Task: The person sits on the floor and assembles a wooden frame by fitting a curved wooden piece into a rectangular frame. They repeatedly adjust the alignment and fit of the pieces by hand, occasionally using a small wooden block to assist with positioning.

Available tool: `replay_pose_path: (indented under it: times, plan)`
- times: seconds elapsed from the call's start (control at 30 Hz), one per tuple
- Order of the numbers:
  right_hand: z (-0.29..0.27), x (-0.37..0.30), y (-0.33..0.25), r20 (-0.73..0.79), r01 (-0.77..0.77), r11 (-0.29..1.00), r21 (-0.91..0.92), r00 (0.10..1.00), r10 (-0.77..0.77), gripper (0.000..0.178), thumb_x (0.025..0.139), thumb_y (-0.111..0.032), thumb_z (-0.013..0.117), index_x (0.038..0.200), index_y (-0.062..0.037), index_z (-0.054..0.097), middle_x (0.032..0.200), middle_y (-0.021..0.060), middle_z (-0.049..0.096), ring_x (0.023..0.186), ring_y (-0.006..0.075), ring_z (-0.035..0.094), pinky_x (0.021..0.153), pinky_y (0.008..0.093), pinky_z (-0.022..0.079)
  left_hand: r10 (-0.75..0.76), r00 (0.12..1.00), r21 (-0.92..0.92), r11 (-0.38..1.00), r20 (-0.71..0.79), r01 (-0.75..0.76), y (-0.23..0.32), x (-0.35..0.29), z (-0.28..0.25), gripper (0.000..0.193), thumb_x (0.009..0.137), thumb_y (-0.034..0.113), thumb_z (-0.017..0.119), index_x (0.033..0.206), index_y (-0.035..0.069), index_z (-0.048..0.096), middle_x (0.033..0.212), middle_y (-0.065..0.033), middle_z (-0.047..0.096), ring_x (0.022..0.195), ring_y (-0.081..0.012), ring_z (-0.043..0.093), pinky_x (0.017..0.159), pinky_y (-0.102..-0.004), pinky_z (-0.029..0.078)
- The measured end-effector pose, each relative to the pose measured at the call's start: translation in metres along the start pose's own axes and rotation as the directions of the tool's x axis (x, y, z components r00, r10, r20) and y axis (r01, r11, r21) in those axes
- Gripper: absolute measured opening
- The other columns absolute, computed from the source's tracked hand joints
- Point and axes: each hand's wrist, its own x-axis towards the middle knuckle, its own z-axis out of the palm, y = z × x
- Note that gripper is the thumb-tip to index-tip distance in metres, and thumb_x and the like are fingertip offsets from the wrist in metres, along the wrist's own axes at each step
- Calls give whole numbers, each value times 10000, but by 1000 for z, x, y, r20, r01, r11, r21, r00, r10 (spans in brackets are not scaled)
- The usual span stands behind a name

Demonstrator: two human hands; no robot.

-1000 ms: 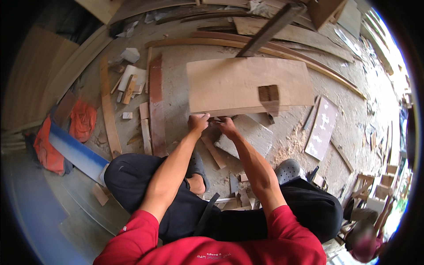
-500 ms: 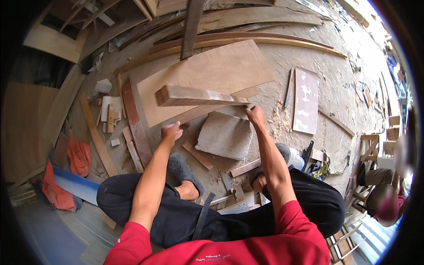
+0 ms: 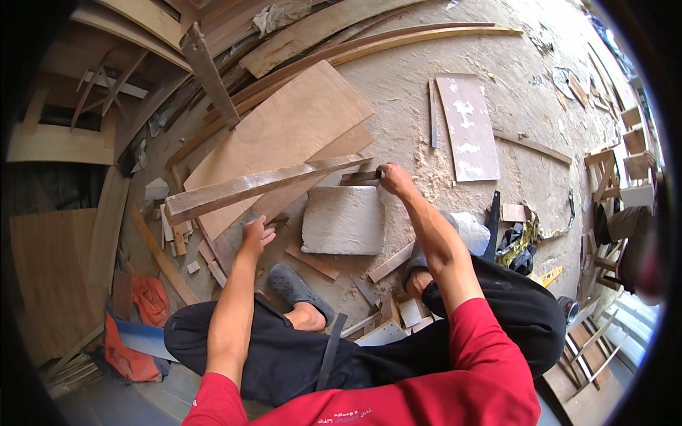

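My right hand (image 3: 396, 179) is closed around a short dark bar (image 3: 361, 177), its kind unclear, that points left above a pale block (image 3: 342, 220). Just beyond runs a long wooden beam (image 3: 270, 182), its thick end to the left, crossing over a plywood panel (image 3: 284, 128). My left hand (image 3: 256, 234) is beneath the beam with its fingers apart, near the panel's lower edge. A small brown piece (image 3: 279, 220) lies beside those fingers; whether they touch it I cannot tell.
A dark upright timber (image 3: 209, 74) rises behind the panel. Long planks (image 3: 398, 40) lie at the back. To the right are a paint-spotted board (image 3: 467, 128), a dark saw-like blade (image 3: 493, 226) and another person (image 3: 643, 248). Wood offcuts (image 3: 312, 261) surround my feet.
The view has turned, so the panel and beam sit further left. My right hand, earlier at the beam's right end, now shows apart from it with the dark bar visible. My left hand stays low.
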Motion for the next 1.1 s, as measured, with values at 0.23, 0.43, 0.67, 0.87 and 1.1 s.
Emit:
replay_pose_path:
  times: [0.23,0.43,0.67,0.87,1.1]
  plan:
    - [-58,-12,38,157,-232,691,685,973,171,319,771,-250,688,1023,-61,639,953,111,679,833,189,639,649,313,541,15,1000,15,1000,-15,-15,5,1,5,624,876,331,600,1359,16,360,1354,-190,405,1167,-388,490,894,-463,492]
    - [-86,18,33,-127,-119,749,652,956,263,416,807,-245,657,1163,-39,589,1092,139,652,865,228,651,744,320,530,111,993,51,993,-26,-110,-6,6,10,472,879,307,609,1194,-24,492,1131,-148,543,981,-282,563,859,-416,505]
    - [-72,91,-12,-243,71,857,510,968,65,315,824,-226,674,1108,-93,649,1055,133,671,965,280,649,830,357,502,100,995,19,995,-6,-100,-5,2,13,209,870,227,656,841,50,549,770,-26,494,685,-134,495,793,-317,508]
    - [-64,138,-22,-239,271,826,494,956,-171,228,814,-192,672,1026,-111,655,997,85,681,950,261,639,800,359,498,84,993,25,996,83,-87,-2,1,-1,256,871,230,671,966,8,585,957,-54,534,879,-173,531,825,-286,490]
    - [-63,167,-34,-129,364,838,406,931,-342,228,843,-168,622,1062,-105,632,991,104,679,940,283,641,790,376,505,38,999,-1,999,32,-38,-5,11,-11,342,875,212,673,1090,-31,566,1061,-81,555,985,-206,558,860,-291,491]
